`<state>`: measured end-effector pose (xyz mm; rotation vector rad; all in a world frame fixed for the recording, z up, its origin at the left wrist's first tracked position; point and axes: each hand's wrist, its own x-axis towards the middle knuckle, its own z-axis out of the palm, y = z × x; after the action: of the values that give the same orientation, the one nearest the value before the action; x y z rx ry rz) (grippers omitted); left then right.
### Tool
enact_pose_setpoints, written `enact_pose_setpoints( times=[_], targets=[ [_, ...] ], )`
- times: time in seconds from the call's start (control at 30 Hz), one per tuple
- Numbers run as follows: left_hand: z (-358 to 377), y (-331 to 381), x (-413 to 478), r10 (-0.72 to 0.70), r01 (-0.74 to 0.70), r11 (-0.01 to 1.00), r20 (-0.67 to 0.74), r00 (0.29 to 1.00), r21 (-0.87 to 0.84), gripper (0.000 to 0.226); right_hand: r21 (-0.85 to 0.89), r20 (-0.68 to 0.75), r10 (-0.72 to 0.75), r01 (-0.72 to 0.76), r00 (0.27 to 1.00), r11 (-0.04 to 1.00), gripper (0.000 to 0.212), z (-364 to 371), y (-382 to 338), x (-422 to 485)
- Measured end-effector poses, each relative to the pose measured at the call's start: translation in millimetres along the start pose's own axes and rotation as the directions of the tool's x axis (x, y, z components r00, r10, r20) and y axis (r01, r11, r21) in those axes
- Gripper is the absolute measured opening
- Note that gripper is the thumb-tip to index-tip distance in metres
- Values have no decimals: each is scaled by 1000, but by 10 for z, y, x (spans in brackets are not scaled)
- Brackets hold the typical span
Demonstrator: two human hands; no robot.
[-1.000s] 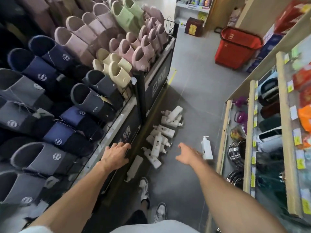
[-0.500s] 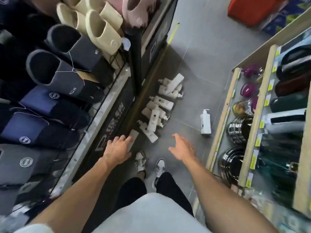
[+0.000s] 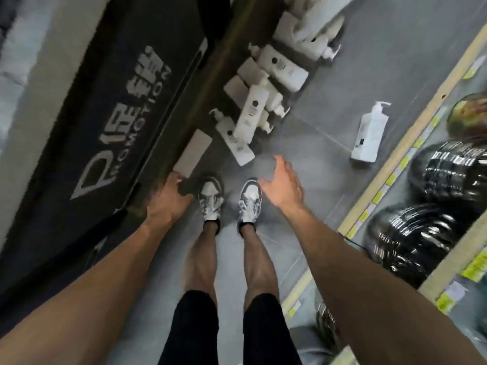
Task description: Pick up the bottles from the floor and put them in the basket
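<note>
Left hand (image 3: 168, 200): blurred, at near end of flat bottle (image 3: 192, 153); grip unclear.
Right hand (image 3: 283, 187): fingers loose, empty.
Bottle pile (image 3: 253, 111): far centre.
Lone bottle (image 3: 370, 138): right.

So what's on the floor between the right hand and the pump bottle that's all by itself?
Nothing, just bare grey floor tile between the right hand and the lone pump bottle, as the head view shows.

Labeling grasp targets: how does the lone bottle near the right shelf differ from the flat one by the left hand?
Pose: lone bottle seems upright; flat bottle lies along the display base. Pump: shows on the lone bottle, not visible on the flat bottle. Reach: left hand is at the flat bottle's end; lone bottle sits untouched. Both white.
</note>
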<state>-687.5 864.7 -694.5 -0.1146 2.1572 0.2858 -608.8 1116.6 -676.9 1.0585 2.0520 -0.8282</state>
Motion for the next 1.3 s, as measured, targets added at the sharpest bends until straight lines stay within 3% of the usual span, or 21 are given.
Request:
enact_pose_setpoints(
  times=[0.2,0.33,0.47,0.67,0.77,1.0,1.2,1.3],
  targets=[
    [721,-122,1343,-10,11,999,13,1000,-44,69,124,-10,58,-56,998,991,78,600,80,1370],
    [1132,-241,2204,-52,59,987,-47,998,148,86,296,-66,73,-51,995,954,86,960,-45,2255],
    [1522,-307,2829,-78,98,984,-133,988,151,102,432,-160,154,-71,975,899,103,1167,-342,3020],
    [1948,-474,3444,-25,69,988,-294,955,139,105,541,-240,246,-81,939,837,115,1553,-456,3633],
    [1962,-582,3630,14,29,989,-290,957,144,105,600,-279,255,-39,926,799,117,1629,-451,3698],
    [1393,-487,3129,113,-68,972,-191,975,226,112,541,-295,201,-10,934,841,104,1335,-448,2935],
    [394,182,1399,100,-67,972,-136,986,227,107,501,-203,230,-102,952,860,103,459,-662,1131],
    [-215,524,422,89,-54,966,-128,988,253,94,430,-217,200,-90,955,898,104,-75,-781,137]
  ],
)
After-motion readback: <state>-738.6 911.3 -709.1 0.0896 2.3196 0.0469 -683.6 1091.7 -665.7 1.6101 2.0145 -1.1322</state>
